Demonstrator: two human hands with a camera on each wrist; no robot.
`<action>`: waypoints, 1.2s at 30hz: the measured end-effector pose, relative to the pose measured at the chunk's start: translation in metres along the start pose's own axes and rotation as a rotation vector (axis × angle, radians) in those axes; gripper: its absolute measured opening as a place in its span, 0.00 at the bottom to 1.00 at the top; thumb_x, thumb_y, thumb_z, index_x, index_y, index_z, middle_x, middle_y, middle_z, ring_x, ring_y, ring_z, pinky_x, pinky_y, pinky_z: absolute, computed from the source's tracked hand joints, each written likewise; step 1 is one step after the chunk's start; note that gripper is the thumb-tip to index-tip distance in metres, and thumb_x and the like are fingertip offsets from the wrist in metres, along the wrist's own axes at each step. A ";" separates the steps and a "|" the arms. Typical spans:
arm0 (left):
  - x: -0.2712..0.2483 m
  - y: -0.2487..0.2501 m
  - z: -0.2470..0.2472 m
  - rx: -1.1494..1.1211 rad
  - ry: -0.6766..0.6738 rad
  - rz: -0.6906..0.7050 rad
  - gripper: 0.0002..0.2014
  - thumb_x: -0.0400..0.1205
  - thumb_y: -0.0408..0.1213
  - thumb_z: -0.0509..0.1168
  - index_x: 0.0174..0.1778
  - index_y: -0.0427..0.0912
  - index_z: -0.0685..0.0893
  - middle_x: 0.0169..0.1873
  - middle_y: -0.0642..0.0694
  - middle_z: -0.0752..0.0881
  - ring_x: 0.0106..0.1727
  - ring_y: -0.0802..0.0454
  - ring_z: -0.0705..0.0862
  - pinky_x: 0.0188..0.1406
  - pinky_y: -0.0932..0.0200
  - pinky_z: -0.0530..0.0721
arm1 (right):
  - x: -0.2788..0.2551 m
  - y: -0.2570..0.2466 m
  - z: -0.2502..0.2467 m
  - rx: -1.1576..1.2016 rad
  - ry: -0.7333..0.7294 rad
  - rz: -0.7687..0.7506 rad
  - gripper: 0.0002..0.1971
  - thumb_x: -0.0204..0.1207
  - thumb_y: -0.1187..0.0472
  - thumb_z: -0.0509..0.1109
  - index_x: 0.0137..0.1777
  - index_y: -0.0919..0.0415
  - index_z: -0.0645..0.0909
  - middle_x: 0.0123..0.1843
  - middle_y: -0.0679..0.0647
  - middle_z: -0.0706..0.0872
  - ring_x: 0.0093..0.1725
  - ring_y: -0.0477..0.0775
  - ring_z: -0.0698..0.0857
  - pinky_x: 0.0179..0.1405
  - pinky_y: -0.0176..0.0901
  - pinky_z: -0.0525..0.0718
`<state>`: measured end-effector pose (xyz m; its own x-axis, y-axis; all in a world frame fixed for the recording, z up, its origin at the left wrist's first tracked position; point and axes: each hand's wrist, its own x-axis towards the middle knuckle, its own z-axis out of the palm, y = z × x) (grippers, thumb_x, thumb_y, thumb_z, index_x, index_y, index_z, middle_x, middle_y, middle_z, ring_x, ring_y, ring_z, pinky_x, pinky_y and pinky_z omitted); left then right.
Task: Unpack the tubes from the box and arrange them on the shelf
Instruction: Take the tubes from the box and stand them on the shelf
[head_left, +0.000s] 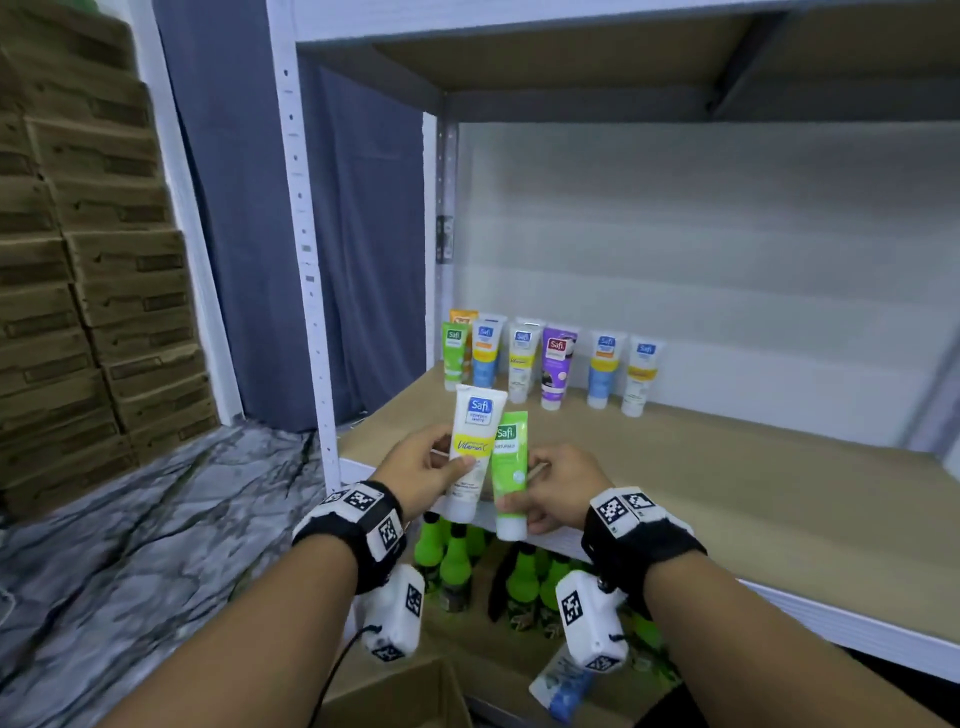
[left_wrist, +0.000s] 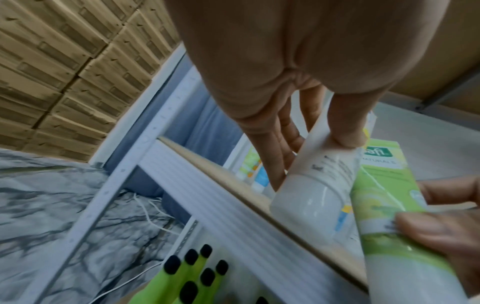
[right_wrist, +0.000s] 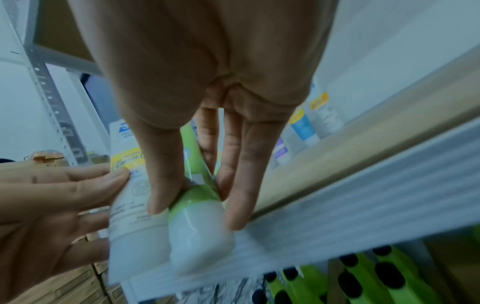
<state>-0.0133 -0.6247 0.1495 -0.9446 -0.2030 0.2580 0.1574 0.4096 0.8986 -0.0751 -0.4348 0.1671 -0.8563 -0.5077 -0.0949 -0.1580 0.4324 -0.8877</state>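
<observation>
My left hand (head_left: 423, 470) grips a white tube with a yellow band (head_left: 474, 447), cap down, just above the front edge of the wooden shelf (head_left: 727, 483). Beside it my right hand (head_left: 556, 493) pinches a green tube (head_left: 510, 470) near its white cap (right_wrist: 200, 232). The two tubes touch side by side. In the left wrist view my thumb presses the white tube (left_wrist: 322, 174) with the green tube (left_wrist: 384, 201) to its right. Several tubes (head_left: 556, 364) stand upright in a row at the shelf's back left.
Green bottles with black caps (head_left: 457, 556) fill the shelf below. A cardboard box (head_left: 405, 696) sits at the bottom, with a blue and white pouch (head_left: 563, 686) next to it. Stacked cartons (head_left: 93, 270) line the left wall. The shelf's right part is bare wood.
</observation>
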 end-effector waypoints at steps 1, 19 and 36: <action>0.008 0.005 0.006 0.029 -0.004 0.008 0.10 0.80 0.31 0.69 0.57 0.43 0.83 0.48 0.45 0.88 0.48 0.48 0.86 0.51 0.48 0.86 | 0.001 -0.001 -0.009 0.003 0.025 -0.001 0.13 0.61 0.69 0.85 0.39 0.62 0.84 0.26 0.53 0.86 0.23 0.50 0.86 0.29 0.50 0.90; 0.141 0.016 0.130 0.246 -0.085 0.015 0.16 0.77 0.29 0.70 0.62 0.38 0.81 0.55 0.42 0.87 0.55 0.45 0.86 0.60 0.51 0.83 | 0.080 0.048 -0.124 -0.331 0.393 0.159 0.15 0.51 0.57 0.86 0.36 0.56 0.85 0.41 0.53 0.89 0.37 0.50 0.88 0.37 0.40 0.88; 0.254 -0.008 0.176 0.332 -0.022 0.004 0.18 0.79 0.30 0.68 0.63 0.43 0.75 0.60 0.44 0.84 0.62 0.45 0.83 0.65 0.44 0.79 | 0.168 0.076 -0.175 -0.384 0.501 0.188 0.17 0.57 0.60 0.84 0.48 0.58 0.88 0.47 0.55 0.91 0.48 0.54 0.89 0.47 0.41 0.85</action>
<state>-0.3054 -0.5233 0.1455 -0.9507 -0.1833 0.2503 0.0619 0.6785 0.7320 -0.3175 -0.3570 0.1628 -0.9970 -0.0297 0.0710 -0.0686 0.7623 -0.6436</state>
